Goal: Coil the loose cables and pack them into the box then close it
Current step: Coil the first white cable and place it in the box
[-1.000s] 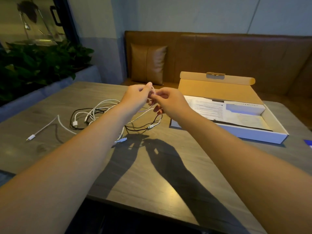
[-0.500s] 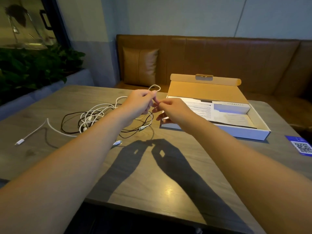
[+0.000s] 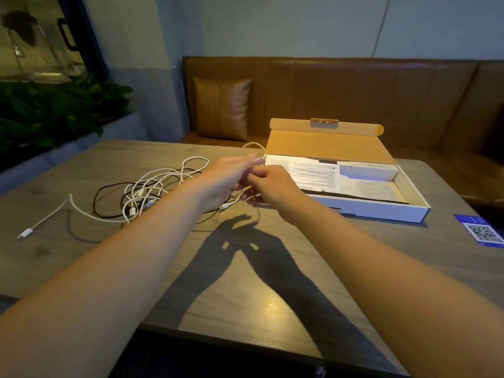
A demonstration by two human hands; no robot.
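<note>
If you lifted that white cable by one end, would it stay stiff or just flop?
Probably flop: the white cable lies in loose, uneven loops on the table. It looks thin, so likely light. It crosses the black cable, so lifting may drag that along.

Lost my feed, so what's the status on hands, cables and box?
Left hand and right hand both pinch a white cable. Cable tangle loose on table. Box open, papers inside.
</note>
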